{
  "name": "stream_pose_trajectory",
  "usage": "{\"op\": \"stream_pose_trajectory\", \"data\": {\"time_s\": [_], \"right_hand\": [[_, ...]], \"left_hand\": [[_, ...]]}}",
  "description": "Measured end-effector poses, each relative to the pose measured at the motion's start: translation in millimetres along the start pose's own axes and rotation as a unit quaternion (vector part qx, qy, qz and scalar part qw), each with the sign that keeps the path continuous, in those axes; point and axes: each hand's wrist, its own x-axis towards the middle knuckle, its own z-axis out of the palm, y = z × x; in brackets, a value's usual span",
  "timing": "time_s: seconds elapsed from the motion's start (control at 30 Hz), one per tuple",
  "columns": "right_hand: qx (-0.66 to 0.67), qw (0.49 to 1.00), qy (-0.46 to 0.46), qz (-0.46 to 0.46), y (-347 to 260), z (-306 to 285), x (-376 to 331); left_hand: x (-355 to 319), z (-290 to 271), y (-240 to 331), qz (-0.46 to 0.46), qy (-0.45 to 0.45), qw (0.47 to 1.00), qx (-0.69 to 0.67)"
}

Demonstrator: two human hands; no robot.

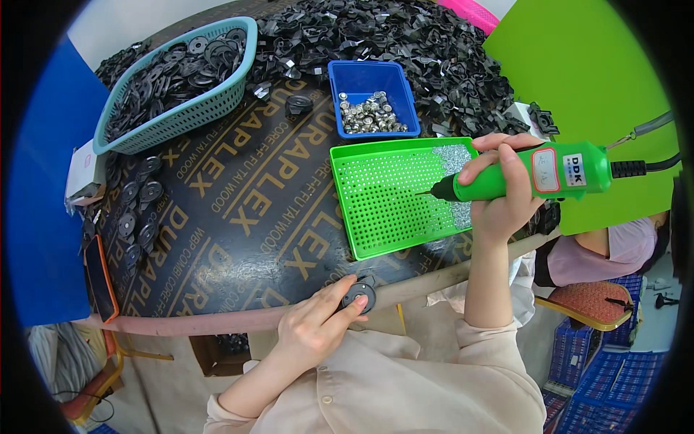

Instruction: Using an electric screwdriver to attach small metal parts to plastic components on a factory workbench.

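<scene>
My right hand (504, 177) is wrapped round a green electric screwdriver (584, 172). Its black nose and thin bit point left over a green perforated tray (383, 242), where small silvery screws (454, 160) are heaped along the right side. At the table's front edge, my left hand (318, 325) grips a round black plastic part (359, 295) between thumb and fingers. Beyond the tray, a blue bin (336, 94) contains several shiny metal pieces (372, 114).
A teal basket (184, 108) of black discs stands at the far left. Loose black parts (390, 43) cover the back of the table. More round black pieces (137, 206) and a phone (101, 278) lie at left. Another person (607, 249) sits beyond the green panel (578, 94) on the right.
</scene>
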Motion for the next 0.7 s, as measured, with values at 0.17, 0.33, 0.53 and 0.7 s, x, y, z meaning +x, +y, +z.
{"op": "stream_pose_trajectory", "data": {"time_s": [0.17,0.33,0.53,0.7], "right_hand": [[-0.040,0.999,-0.034,-0.012,-0.9,3.3,1.9],[0.049,0.999,-0.001,0.003,-32.3,4.0,-1.6],[0.228,0.948,-0.220,0.040,-87.8,8.3,-59.0],[0.163,0.949,-0.253,0.098,-91.5,26.0,-74.7]], "left_hand": [[-5.8,1.3,-2.8,0.005,-0.012,1.000,0.016],[-5.5,0.6,-1.8,-0.002,-0.010,1.000,0.019],[-0.4,0.6,-0.1,-0.001,-0.021,1.000,0.020],[2.8,-4.7,3.5,-0.019,-0.022,0.999,0.025]]}}
